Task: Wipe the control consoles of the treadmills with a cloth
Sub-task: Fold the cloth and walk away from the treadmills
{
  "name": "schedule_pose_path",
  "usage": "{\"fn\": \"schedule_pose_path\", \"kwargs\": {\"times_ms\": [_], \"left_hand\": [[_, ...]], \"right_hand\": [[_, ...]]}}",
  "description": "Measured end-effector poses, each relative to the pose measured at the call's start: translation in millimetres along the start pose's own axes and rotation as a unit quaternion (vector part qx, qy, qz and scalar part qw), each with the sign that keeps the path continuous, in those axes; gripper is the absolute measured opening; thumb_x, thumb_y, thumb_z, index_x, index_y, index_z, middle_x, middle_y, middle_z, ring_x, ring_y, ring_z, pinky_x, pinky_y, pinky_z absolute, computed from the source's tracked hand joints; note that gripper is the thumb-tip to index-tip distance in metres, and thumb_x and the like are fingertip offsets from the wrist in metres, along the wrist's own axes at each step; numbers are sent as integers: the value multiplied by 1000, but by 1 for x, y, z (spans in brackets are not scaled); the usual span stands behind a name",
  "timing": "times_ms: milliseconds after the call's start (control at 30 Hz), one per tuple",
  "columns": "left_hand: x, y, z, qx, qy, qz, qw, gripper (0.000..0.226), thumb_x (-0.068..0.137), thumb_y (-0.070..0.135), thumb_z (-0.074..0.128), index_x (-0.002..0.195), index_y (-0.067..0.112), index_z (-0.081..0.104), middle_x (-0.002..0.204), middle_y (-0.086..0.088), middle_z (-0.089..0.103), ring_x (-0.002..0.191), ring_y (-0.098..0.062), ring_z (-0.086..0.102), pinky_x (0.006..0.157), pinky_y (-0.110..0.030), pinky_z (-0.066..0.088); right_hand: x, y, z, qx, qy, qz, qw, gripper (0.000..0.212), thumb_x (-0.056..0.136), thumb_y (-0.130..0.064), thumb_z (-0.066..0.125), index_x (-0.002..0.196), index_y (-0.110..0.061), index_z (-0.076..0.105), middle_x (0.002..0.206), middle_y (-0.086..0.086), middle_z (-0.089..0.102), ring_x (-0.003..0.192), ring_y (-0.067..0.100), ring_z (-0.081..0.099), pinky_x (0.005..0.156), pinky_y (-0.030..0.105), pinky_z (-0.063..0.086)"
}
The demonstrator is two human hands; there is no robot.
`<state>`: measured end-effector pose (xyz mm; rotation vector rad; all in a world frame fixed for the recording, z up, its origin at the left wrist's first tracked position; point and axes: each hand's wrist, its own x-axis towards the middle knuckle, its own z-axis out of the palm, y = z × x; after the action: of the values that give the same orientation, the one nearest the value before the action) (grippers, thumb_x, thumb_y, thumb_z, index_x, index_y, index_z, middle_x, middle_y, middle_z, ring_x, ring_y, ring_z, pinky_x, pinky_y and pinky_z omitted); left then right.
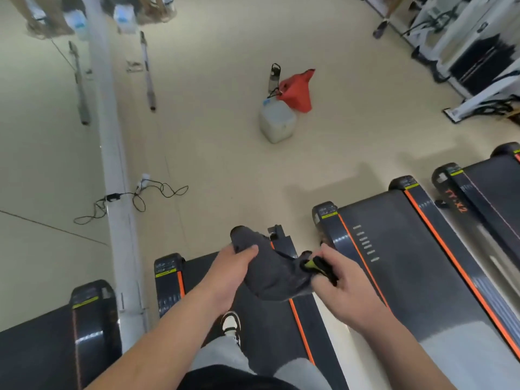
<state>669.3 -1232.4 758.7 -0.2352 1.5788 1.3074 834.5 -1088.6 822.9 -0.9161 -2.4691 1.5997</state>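
Note:
A dark grey cloth (271, 273) hangs bunched between my two hands, above the rear end of a black treadmill belt (261, 319). My left hand (233, 273) grips its left part. My right hand (336, 274) pinches its right end, where a yellow-green and black tag shows. I stand on this treadmill; one white and black shoe (231, 325) is visible below my hands. More treadmills with orange stripes (408, 257) lie side by side to the right. No control console is in view.
A mirror wall with a white frame post (112, 164) runs along the left, with a cable and charger (135, 195) at its foot. On the beige floor stand a translucent jug (277, 121), a red bag (298, 90) and a bottle (274, 77). White gym machines (464, 52) stand at the far right.

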Motion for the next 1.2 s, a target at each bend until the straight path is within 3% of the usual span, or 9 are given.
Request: {"fn": "schedule_pose_path", "kwargs": {"times_ms": [67,367,500,567,733,867,1000,1100,1200], "left_hand": [[23,26,-1,5,-11,-12,1000,32,104,17,62,136,18,62,123,-4,75,113,-24,72,104,-49,56],[101,121,9,117,-61,46,990,42,88,-6,63,118,21,71,109,-6,79,110,-29,73,101,-56,56],[122,157,-6,120,-34,81,989,80,90,-3,69,151,42,43,134,7,67,121,-14,65,104,-34,54],[128,176,-17,124,-31,76,989,94,92,-1,68,162,43,22,144,13,57,126,-4,59,109,-28,49],[150,227,-41,109,-49,78,990,92,86,-23,34,158,34,36,144,9,57,127,2,55,115,-27,43],[178,271,-72,89,-53,91,991,93,86,-24,33,158,35,33,146,6,56,129,-2,54,114,-27,43],[207,320,-100,106,-88,118,983,98,86,-21,36,159,43,28,137,14,59,123,2,57,105,-22,48],[237,362,-114,132,-104,146,975,96,81,-18,38,147,52,42,131,0,68,119,-18,65,99,-31,54],[271,397,-114,158,-114,138,971,91,81,-12,44,143,53,41,132,-5,65,122,-25,63,104,-41,52]], "right_hand": [[31,-19,-3,-24,-43,-23,999,19,90,-8,57,87,-25,61,75,-6,61,69,10,53,64,25,43],[193,-43,-24,-48,-195,-95,975,29,103,-7,59,110,-35,65,99,-21,69,96,5,65,83,12,44],[262,-53,-27,-77,-264,-98,956,23,107,-16,54,107,-38,61,94,-24,67,90,-1,60,79,14,42],[294,-59,-23,-92,-270,-100,953,17,108,-21,51,109,-36,60,96,-17,68,91,3,62,80,22,47],[371,-79,7,-104,-286,-142,942,33,105,-16,56,105,-50,55,99,-24,63,99,-4,58,83,11,39],[424,-99,36,-87,-219,-172,956,37,99,-14,66,105,-49,59,108,-6,53,105,7,57,88,11,40],[483,-120,55,-91,-167,-186,964,30,94,-30,67,118,-48,61,123,-16,54,118,5,56,98,17,43],[527,-133,55,-47,-216,-76,972,48,99,-29,68,142,-42,53,125,-17,66,117,-6,60,101,23,46],[570,-130,50,33,-237,16,971,52,96,-40,70,144,-43,52,115,-8,75,110,10,70,100,37,56]]}}
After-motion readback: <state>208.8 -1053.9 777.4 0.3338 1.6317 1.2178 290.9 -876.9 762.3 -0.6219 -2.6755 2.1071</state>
